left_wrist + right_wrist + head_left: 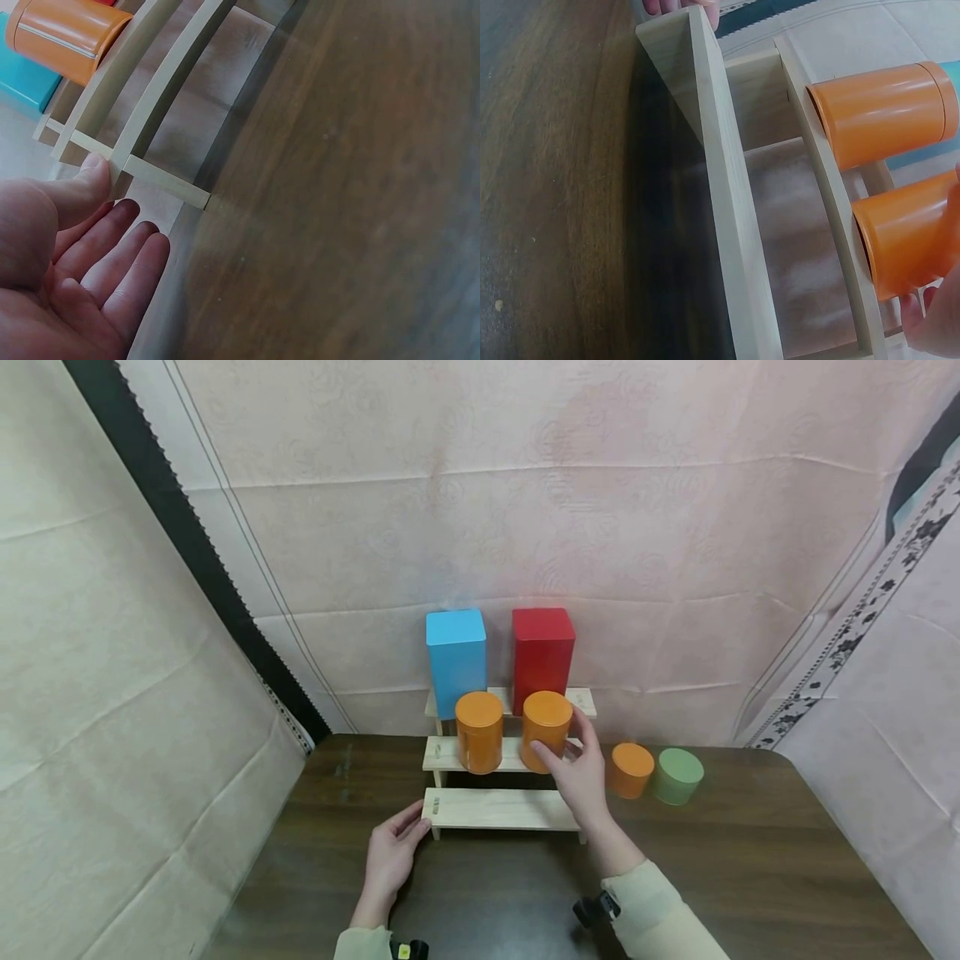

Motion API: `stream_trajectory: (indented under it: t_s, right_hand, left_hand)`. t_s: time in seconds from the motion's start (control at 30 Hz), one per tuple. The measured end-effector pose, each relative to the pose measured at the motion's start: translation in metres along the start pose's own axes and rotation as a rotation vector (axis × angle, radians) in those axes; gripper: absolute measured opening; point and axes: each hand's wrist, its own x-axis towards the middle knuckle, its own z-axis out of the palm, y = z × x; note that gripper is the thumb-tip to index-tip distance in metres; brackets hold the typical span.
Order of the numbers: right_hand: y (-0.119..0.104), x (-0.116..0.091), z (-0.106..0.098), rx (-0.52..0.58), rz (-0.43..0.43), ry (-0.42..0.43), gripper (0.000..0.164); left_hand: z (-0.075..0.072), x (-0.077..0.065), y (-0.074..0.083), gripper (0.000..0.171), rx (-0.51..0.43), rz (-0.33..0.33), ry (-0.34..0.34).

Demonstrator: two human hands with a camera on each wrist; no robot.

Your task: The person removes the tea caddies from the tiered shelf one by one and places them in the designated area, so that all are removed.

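A pale wooden three-step rack stands on the table. My right hand grips an orange canister on the right part of the middle step, thumb in front and fingers round its right side. A matching orange canister stands to its left on the same step. At the left end of the lowest step, my left hand holds the rack's edge; its thumb presses on the wood in the left wrist view. On the top step stand a blue box and a red box.
Right of the rack, a shorter orange canister and a green canister stand side by side on the dark wooden table. Pale cloth hangs behind the table and along both sides.
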Motion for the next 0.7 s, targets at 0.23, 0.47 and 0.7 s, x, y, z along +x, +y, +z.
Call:
stream_trajectory:
  t_s: [0.23,0.47,0.7]
  right_hand:
    - [0.014,0.007,0.001,-0.011,-0.024,0.007,0.086]
    - [0.017,0.008,0.001,-0.021,-0.033,0.0,0.087]
    - [0.016,0.008,0.001,-0.035,-0.028,0.003,0.089]
  left_hand:
    - [0.0,-0.001,0.0,0.042,0.001,0.007,-0.002]
    - [0.0,0.0,0.001,0.04,0.008,0.004,0.0]
    - [0.0,0.001,-0.001,0.041,0.01,0.001,0.002]
